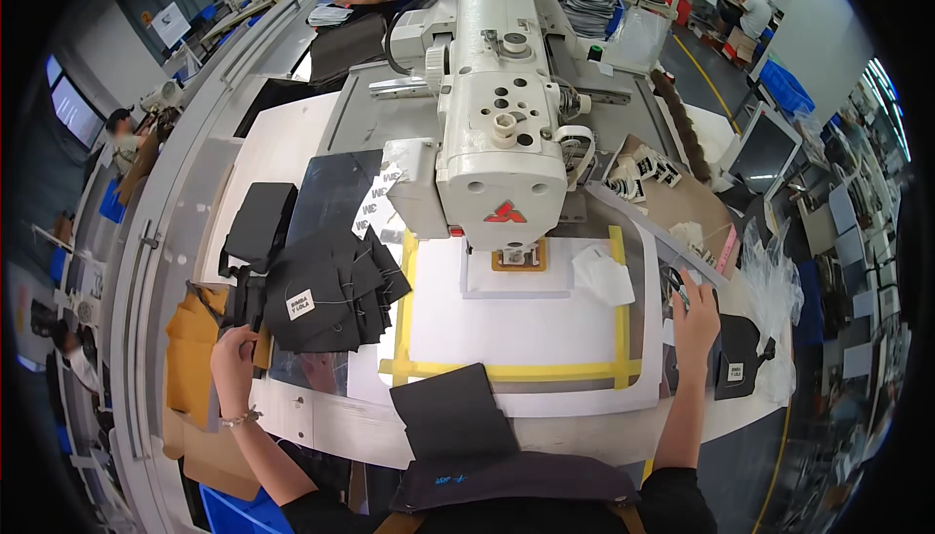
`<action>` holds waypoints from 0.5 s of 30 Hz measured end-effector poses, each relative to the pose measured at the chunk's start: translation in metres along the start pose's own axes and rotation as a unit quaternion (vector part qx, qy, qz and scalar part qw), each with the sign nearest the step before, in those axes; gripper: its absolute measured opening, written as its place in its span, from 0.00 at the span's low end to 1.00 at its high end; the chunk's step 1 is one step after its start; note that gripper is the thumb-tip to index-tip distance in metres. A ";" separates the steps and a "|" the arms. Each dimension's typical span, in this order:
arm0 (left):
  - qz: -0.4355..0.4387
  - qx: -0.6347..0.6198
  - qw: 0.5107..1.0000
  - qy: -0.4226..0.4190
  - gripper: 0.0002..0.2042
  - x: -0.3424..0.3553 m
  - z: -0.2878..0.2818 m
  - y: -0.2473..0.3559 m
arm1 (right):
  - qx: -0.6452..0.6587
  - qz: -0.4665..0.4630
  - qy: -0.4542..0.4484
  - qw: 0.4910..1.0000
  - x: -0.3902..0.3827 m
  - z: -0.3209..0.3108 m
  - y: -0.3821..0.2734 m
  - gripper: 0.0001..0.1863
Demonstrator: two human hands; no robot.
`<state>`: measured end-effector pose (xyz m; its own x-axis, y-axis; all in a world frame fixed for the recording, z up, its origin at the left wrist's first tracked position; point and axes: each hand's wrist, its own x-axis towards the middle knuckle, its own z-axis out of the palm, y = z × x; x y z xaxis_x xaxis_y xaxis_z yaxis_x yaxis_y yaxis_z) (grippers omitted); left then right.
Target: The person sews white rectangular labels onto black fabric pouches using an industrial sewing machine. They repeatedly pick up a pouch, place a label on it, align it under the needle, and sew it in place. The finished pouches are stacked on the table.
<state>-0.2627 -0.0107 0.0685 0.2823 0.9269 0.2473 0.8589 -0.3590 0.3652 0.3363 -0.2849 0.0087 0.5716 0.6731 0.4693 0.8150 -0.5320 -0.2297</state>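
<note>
At the left of the table my left hand point(234, 351) is closed, its fingers curled at the edge of some black pieces; what they pinch is hidden. Next to it lies a fanned stack of black fabric pieces point(331, 286), the top one bearing a small white label point(300, 304). On the right, my right hand point(694, 315) reaches over the table with thumb and fingers apart, close to a small dark-handled tool point(672, 279) that looks like scissors. Between my hands, a white sheet framed in yellow tape point(506, 372) lies beneath the sewing machine head point(502, 145).
A black panel point(453, 412) rests at the table's front edge, against me. Yellow-brown pieces point(190, 354) lie far left. To the right are a labelled black piece point(737, 364), clear plastic bags point(769, 286) and a cardboard tray of labels point(672, 193). Other people work farther off.
</note>
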 end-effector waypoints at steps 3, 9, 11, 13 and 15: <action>0.000 0.140 0.988 0.062 0.04 0.000 0.005 -0.002 | -0.011 0.036 -0.011 0.999 -0.004 0.005 0.005 0.22; 0.134 0.087 0.981 0.113 0.05 0.032 0.031 0.067 | -0.148 0.007 -0.016 0.989 -0.010 0.014 0.009 0.24; 0.186 0.066 0.975 0.102 0.05 0.041 0.048 0.096 | -0.175 -0.061 0.029 0.982 -0.005 0.013 -0.018 0.24; 0.246 0.015 0.966 0.076 0.05 0.044 0.068 0.131 | -0.051 -0.104 -0.054 0.992 0.001 0.009 -0.035 0.23; 0.319 -0.035 0.946 0.040 0.05 0.047 0.097 0.162 | 0.042 -0.143 -0.128 0.980 0.001 0.001 -0.048 0.21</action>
<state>-0.0692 -0.0142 0.0522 0.6988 0.5082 0.5034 0.4923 -0.8522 0.1769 0.2981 -0.2579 0.0191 0.3140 0.9018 0.2970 0.9446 -0.2650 -0.1938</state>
